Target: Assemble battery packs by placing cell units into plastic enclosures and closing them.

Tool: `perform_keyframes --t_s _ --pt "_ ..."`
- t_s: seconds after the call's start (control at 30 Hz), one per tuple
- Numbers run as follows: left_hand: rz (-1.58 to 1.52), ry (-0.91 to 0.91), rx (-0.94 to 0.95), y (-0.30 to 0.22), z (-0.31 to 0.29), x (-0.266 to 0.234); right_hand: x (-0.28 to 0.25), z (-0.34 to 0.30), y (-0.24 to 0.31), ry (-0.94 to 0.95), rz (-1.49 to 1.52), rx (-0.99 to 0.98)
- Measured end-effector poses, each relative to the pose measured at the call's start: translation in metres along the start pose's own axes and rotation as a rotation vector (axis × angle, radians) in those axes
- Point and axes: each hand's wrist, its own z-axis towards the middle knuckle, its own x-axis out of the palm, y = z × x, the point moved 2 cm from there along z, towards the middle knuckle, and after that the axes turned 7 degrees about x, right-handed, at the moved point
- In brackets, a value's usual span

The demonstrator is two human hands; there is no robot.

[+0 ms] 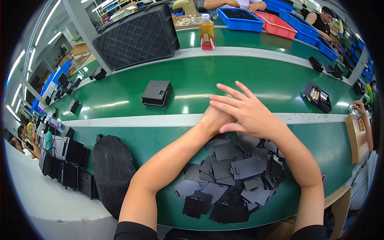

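My right hand [250, 114] lies across the top of my left hand [216, 119], above the near edge of the line. Its fingers are stretched out and spread, with nothing in them. The left hand's fingers are hidden behind the right one. Under my hands and wrists, a loose heap of thin black plastic covers [246, 168] with small tabs lies on the green table [172, 220]. A closed black plastic box [157, 93] stands on the green belt [196, 80] beyond, left of my hands.
An open black box with batteries [317, 97] sits on the belt at right. A black mesh-covered object [114, 172] and several black cases [70, 172] stand at left. Farther back are a bottle [207, 34], a black quilted panel [136, 38] and a blue bin [242, 25]. A person's arm [366, 124] reaches in at right.
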Motion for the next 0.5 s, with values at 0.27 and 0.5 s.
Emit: perform_keyframes --t_s 0.27,0.5 --pt "-0.043 -0.257 -0.215 0.004 0.002 0.070 0.019 0.043 0.004 0.323 -0.165 0.151" --pt "-0.006 -0.339 0.121 -0.003 0.002 0.015 -0.015 0.024 -0.010 0.223 -0.069 0.176"
